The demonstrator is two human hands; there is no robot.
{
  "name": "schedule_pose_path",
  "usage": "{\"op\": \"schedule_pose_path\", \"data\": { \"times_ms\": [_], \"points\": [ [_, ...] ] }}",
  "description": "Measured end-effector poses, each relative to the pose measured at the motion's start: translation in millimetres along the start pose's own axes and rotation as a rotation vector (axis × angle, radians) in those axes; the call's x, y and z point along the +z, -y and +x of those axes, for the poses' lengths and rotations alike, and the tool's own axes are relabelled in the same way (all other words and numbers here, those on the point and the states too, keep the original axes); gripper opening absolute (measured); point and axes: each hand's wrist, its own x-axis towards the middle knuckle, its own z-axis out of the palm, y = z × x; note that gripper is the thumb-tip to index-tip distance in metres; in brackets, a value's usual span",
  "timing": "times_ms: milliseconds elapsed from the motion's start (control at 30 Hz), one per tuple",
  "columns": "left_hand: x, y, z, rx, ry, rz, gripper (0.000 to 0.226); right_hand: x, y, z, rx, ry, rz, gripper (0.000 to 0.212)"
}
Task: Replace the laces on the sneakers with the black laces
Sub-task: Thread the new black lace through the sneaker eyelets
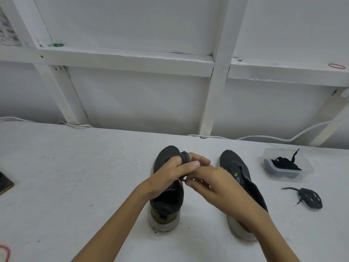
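Two dark sneakers stand side by side on a white table [75, 176], toes pointing away from the person. Both hands meet above the left sneaker [166, 201], over its tongue area. The left hand [168, 173] has its fingers curled around a bundled lace [186, 156] - a dark wad that sticks out above the thumb and forefinger. The right hand [217, 184] reaches across from the right, and its fingertips pinch a loop of the same lace just below the left thumb; the rest of that hand's fingers are bent inward. The right forearm crosses over the heel of the right sneaker [232, 159], which has small green and purple marks near its eyelets and shows no lace in them.

To the right of the sneakers sits a clear plastic container [272, 151] holding the black laces [285, 163], one end poking up over the rim. Nearer the person, beside the container but apart from it, a coiled lace [309, 197] lies on the table.

A white cable [273, 138] runs along the back edge of the table. A red rubber band [6, 249] lies at the lower left corner - partly cut off by the frame - and a green one [55, 45] rests on the white ledge behind.
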Motion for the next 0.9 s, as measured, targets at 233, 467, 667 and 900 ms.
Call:
{"op": "schedule_pose_path", "data": {
  "times_ms": [233,467,667,900],
  "points": [
    [6,7,-5,-0.014,-0.071,-0.176,0.055,21,1,5,0.124,-0.407,0.335,0.006],
    [8,13,-5,-0.013,-0.109,-0.231,0.049,47,22,10,0.386,-0.807,0.644,0.033],
    [6,11,-5,0.013,-0.084,-0.263,0.056,56,22,11,0.312,-0.913,0.565,0.024],
    [4,11,-4,0.013,-0.094,-0.271,0.055,67,22,14,0.301,-0.95,0.544,0.03]
  ]
}}
